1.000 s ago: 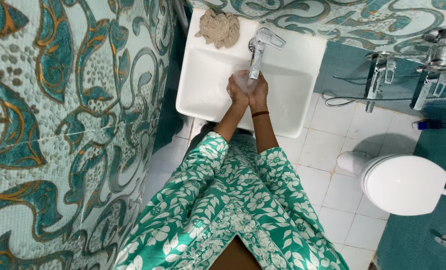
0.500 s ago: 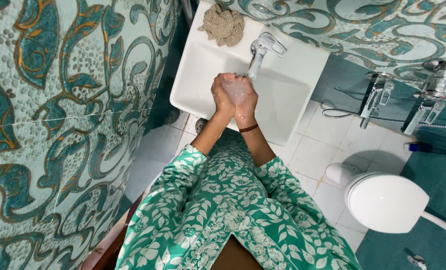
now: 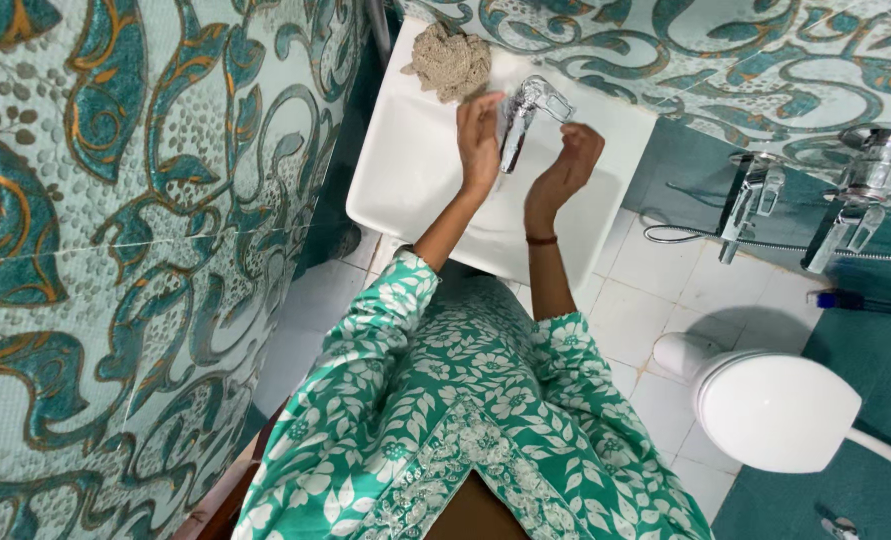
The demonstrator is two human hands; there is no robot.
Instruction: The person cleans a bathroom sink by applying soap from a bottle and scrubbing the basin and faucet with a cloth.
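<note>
tap (image 3: 521, 115) is being reached for at the back rim of the white basin (image 3: 405, 190) | left hand (image 3: 479, 135) is being held open just beside it | right hand (image 3: 567, 165) is being held loosely open, empty | rigid wet chrome, likely slippery; lever top best gripped

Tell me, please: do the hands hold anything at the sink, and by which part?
Neither closes on anything. The left hand is raised beside the chrome tap, the right hand on its other side, both open over the white sink.

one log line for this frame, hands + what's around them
left hand: open, by tap | right hand: open, right of tap | both over white sink | cloth on sink corner
</note>
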